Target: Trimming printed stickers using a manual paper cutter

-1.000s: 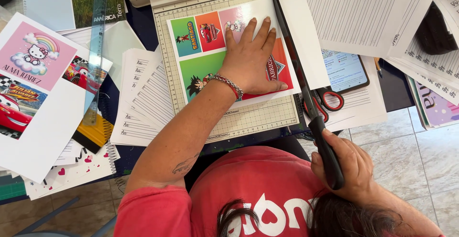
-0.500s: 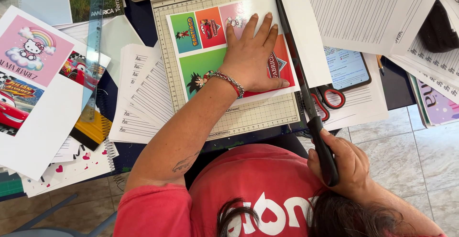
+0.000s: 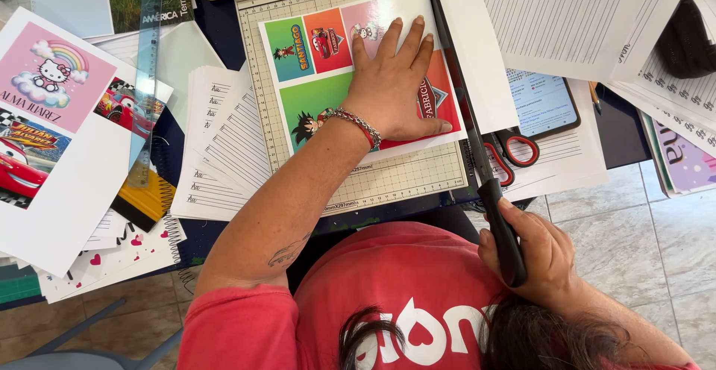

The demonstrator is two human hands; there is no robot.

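Observation:
A sheet of colourful cartoon labels (image 3: 313, 49) lies on the gridded base of a paper cutter (image 3: 388, 180). My left hand (image 3: 391, 86), with a beaded bracelet at the wrist, presses flat on the sheet's right half. My right hand (image 3: 541, 258) grips the black handle (image 3: 503, 228) of the cutter's blade arm, which runs along the sheet's right edge. A plain white strip of paper (image 3: 473, 49) sticks out to the right of the blade. My red shirt fills the bottom of the view.
Red-handled scissors (image 3: 514, 150) and a phone (image 3: 541, 101) lie right of the cutter, on lined sheets (image 3: 567, 12). To the left are a stack of lined paper (image 3: 216, 146), a clear ruler (image 3: 145, 64) and a printed cartoon sheet (image 3: 45, 94). Tiled floor shows at right.
My right hand has shifted the blade handle slightly left and down. My left hand stays pressed on the label sheet.

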